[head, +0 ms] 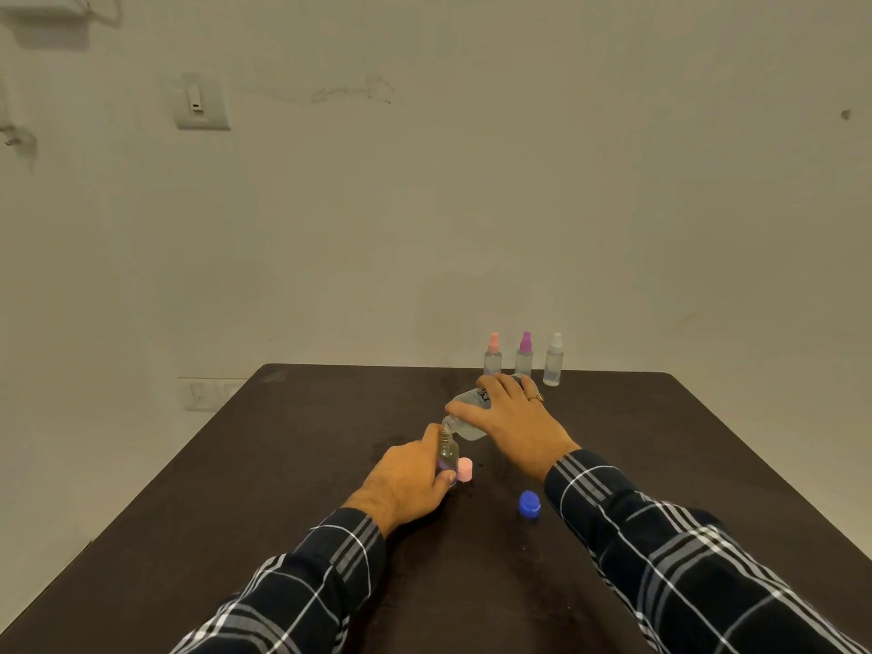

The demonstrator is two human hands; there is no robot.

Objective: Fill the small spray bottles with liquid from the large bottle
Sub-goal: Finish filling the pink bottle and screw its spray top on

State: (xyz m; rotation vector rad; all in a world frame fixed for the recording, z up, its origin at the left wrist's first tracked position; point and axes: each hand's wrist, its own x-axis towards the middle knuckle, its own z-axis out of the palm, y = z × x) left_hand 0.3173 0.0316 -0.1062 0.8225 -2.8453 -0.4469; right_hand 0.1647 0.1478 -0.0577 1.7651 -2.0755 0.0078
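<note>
A person's right hand [512,417] wraps over the large bottle [477,397], tipping it so that its long axis slants down and to the left. Its mouth meets the open neck of a small spray bottle [448,453], which the left hand [406,479] grips upright on the dark table [283,464]. The narrow neck leaves little margin: a steeper tilt or a slip would likely spill liquid. A pink spray top [465,469] stands just right of the left hand, a blue cap [529,504] lies near the right wrist, and three capped spray bottles [524,354] wait beyond the right hand.
</note>
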